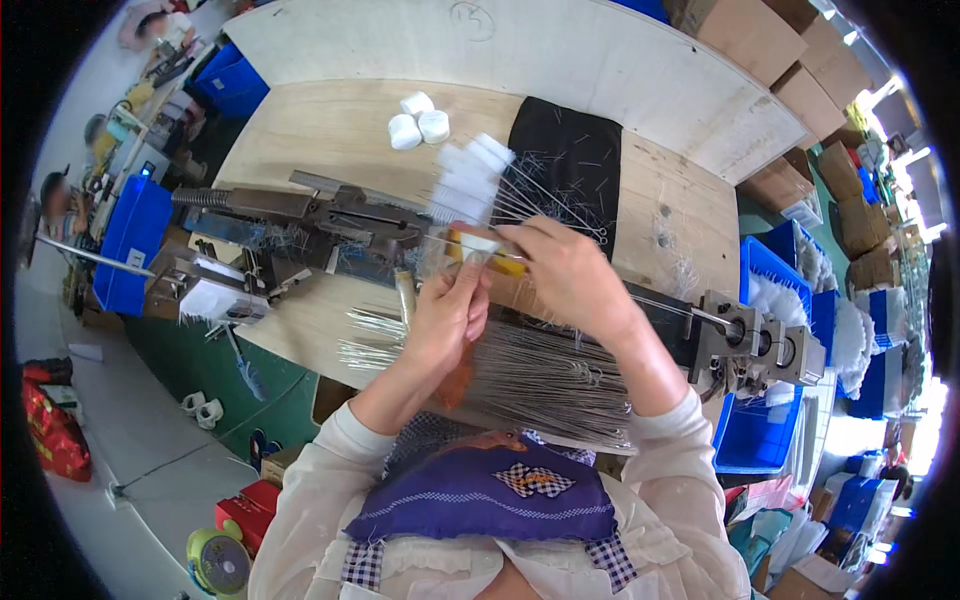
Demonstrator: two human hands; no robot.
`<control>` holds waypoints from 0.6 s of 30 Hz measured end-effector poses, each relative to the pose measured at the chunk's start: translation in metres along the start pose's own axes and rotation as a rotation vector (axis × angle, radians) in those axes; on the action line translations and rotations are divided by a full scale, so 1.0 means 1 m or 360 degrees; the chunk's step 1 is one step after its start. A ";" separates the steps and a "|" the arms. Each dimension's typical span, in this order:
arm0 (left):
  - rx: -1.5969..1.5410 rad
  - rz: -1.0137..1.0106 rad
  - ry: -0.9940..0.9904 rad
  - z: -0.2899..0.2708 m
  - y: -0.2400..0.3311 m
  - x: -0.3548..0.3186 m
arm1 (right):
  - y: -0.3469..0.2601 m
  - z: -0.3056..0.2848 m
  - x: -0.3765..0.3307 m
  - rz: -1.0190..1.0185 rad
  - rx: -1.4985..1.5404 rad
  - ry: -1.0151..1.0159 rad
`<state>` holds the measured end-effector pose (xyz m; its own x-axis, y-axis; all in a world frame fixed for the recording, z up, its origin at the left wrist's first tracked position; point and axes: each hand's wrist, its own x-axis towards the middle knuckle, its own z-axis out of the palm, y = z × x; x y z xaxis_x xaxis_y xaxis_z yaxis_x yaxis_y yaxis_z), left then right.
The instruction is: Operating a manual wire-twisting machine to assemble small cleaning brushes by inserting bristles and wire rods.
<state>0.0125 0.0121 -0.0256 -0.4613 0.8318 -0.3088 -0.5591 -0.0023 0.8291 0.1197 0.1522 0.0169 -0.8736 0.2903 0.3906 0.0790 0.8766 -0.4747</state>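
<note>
My left hand (455, 312) is closed, its thumb pressed on a small white piece (478, 246) with yellow parts beside it. My right hand (562, 268) is closed at the right end of that piece, its fingers bent over the yellow part (512, 262). The kind of piece is too small and covered to tell. Just beyond my hands lie several white-bristled brushes (468, 178) with twisted wire stems. A thick bundle of thin metal wires (550, 375) lies below my hands, near my apron (480, 490).
A metal machine (350, 225) stands left of my hands, and another with round rollers (755, 340) stands right. Three white rolls (418, 122) sit at the back. Wire scraps cover a black cloth (568, 160). Blue bins (775, 280) stand at the right. Other people (60, 205) are far left.
</note>
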 end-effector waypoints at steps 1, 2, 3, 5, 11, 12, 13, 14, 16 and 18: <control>0.0019 0.0009 0.0012 0.002 -0.002 -0.002 | 0.003 -0.011 -0.003 0.0002 0.0000 -0.0010; 0.0083 -0.0036 -0.0106 -0.008 -0.002 -0.001 | 0.004 -0.023 -0.002 0.0081 0.0234 -0.0150; 0.0080 -0.0043 -0.0105 -0.009 -0.005 -0.005 | 0.005 -0.031 0.000 0.0162 0.0467 -0.0286; 0.0157 -0.0152 0.0024 -0.002 -0.003 -0.006 | 0.010 -0.037 0.008 0.0825 0.0991 -0.0436; -0.0693 -0.0159 -0.0402 0.016 0.013 -0.002 | 0.011 -0.040 0.011 0.0303 -0.0050 -0.0440; -0.0898 -0.0206 -0.0430 0.006 0.021 -0.001 | 0.009 -0.044 0.009 0.0309 -0.0057 -0.0430; -0.1108 -0.0247 -0.0440 -0.001 0.025 -0.001 | 0.005 -0.047 0.008 0.0468 -0.0210 -0.0265; -0.1157 -0.0291 -0.0441 -0.004 0.026 -0.001 | 0.000 -0.048 0.008 0.0625 -0.0363 -0.0102; -0.1183 -0.0242 -0.0430 -0.002 0.024 0.000 | -0.021 -0.039 0.009 0.0335 -0.0307 -0.0013; -0.1218 -0.0192 -0.0439 -0.004 0.021 0.001 | -0.042 -0.017 0.006 -0.0110 -0.0146 0.0062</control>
<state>-0.0022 0.0110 -0.0108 -0.2380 0.9568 -0.1668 -0.9550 -0.1992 0.2196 0.1189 0.1234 0.0527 -0.8593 0.2410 0.4510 0.0645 0.9260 -0.3719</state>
